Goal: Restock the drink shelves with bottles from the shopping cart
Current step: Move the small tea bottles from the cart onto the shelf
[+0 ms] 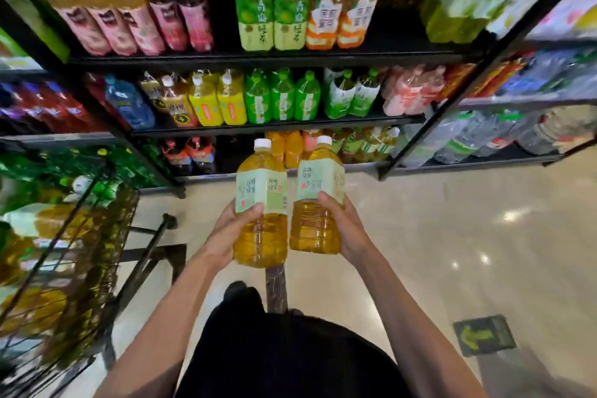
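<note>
Bottles (261, 203) of amber liquid in hands (226, 233)

Both forearms (168, 310) bare — black clothing (284, 362) over the body, a dark shoe (240, 296) beneath

Two upright yellow tea bottles (261, 203) (318, 195), white caps, side by side.

A glossy beige floor (420, 236) is dotted with bright light reflections (513, 215); a dark green rectangular sticker with a yellow arrow (483, 335) is stuck on it.
</note>
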